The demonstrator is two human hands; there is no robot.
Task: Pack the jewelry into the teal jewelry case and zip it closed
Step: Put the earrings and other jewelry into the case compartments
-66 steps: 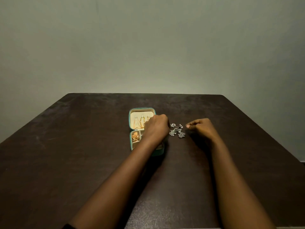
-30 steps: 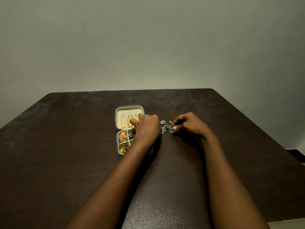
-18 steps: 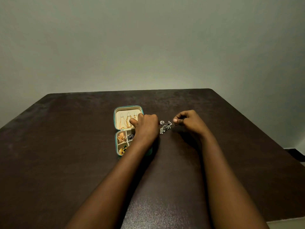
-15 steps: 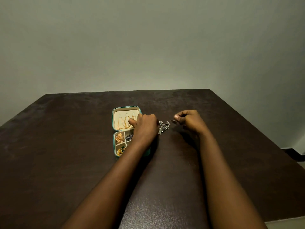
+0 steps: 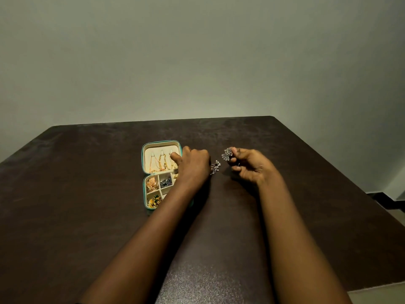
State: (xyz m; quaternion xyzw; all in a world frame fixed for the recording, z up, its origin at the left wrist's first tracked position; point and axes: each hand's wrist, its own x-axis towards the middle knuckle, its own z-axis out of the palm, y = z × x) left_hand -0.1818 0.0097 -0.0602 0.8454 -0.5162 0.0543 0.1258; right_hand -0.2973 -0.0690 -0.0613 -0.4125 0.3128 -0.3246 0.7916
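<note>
On table (image 5: 87, 216), teal case (image 5: 161, 141) lengthwise away, right fingers (image 5: 235, 152) pinch earring (image 5: 226, 155), left fingers (image 5: 175, 157) unclear

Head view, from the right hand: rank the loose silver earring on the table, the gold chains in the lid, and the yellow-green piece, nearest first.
1. Loose silver earring, on the table just left of the right hand.
2. Gold chains, in the open lid, farther left.
3. Yellow-green piece, near-left compartment of the case, farthest.
</note>
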